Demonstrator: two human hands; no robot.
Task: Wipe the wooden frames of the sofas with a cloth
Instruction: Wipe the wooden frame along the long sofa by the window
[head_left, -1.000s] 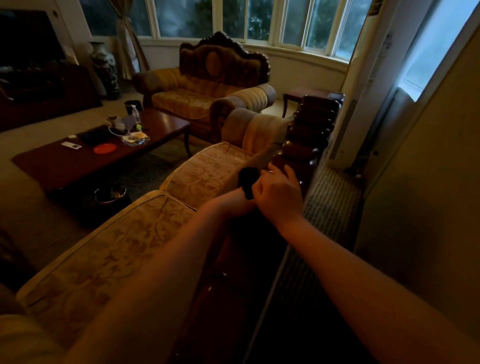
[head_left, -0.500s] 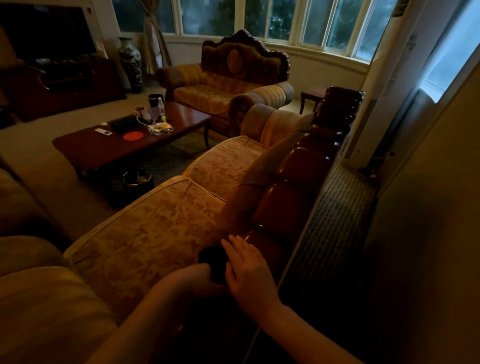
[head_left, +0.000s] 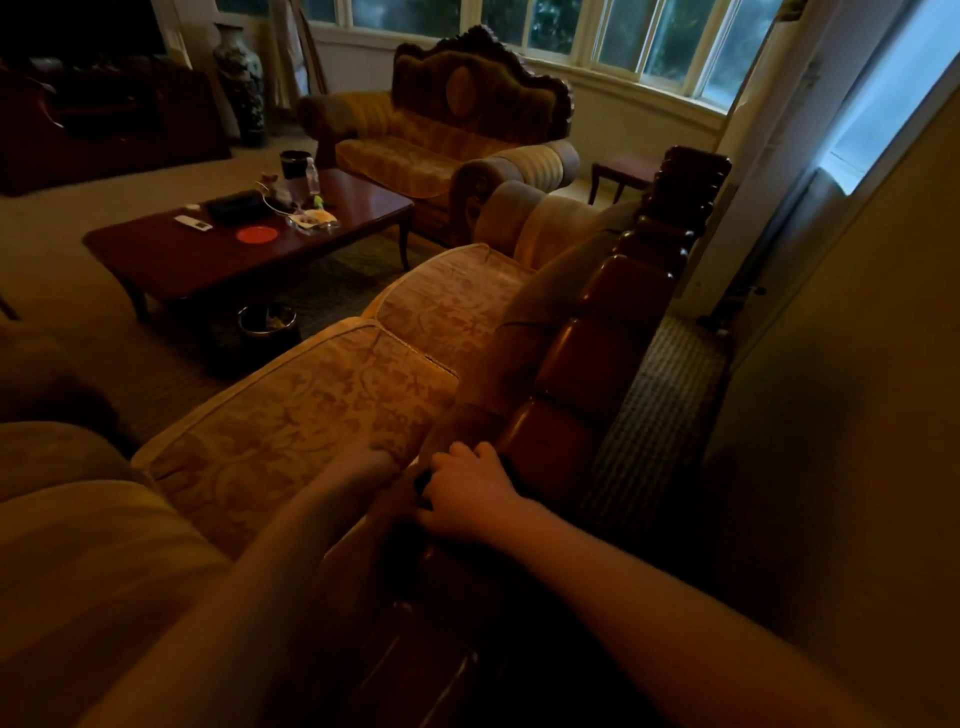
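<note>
The near sofa's glossy wooden top rail (head_left: 597, 353) runs from bottom centre up to a carved end at upper right. My right hand (head_left: 467, 493) lies curled on the rail, pressing a dark cloth (head_left: 423, 480) of which only a small edge shows. My left hand (head_left: 374, 462) sits just left of it, where the padded backrest meets the patterned seat cushion (head_left: 311, 415); its fingers are lost in the dim light. A second sofa (head_left: 457, 135) with a carved wooden crest stands by the windows.
A dark wooden coffee table (head_left: 182, 260) with small items stands left of the sofa, a round bin (head_left: 267, 322) beside it. A narrow carpet strip (head_left: 660, 395) separates the sofa back from the right wall (head_left: 857, 415). A tall vase (head_left: 239, 67) and side table (head_left: 618, 169) stand far off.
Both hands with the cloth have slid back along the rail toward me, away from the carved end. My right hand's fingers have curled over the cloth.
</note>
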